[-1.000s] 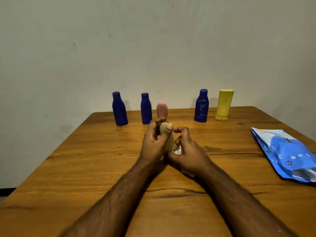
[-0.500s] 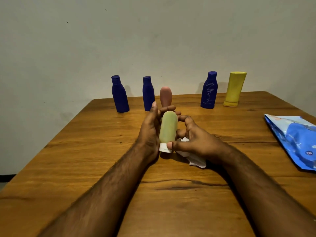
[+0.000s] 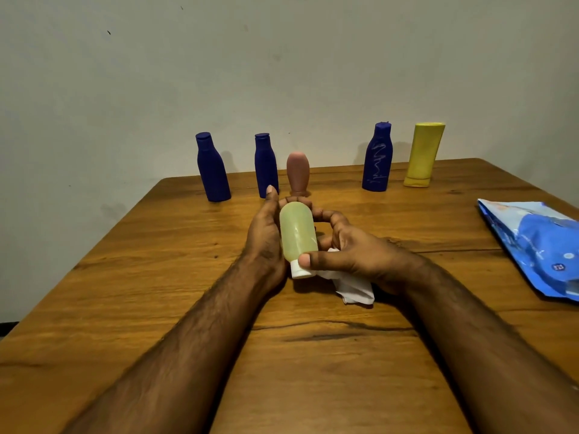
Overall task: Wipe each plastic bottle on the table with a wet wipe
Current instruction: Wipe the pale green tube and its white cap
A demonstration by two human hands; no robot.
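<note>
Your left hand (image 3: 266, 236) cradles the pale green bottle (image 3: 297, 233) mid-table (image 3: 156, 277), cap toward you. Your right hand (image 3: 360, 261) grips the wet wipe (image 3: 354, 288), thumb on the cap; its fingers hide most of the wipe.

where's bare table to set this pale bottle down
Free: the gap in the back row between the pink bottle and the scribbled blue bottle; the near wood left of the left forearm. Crowded: by the wipes packet.

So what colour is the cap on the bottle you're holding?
White. The cap on the pale green bottle shows in the head view.
</note>
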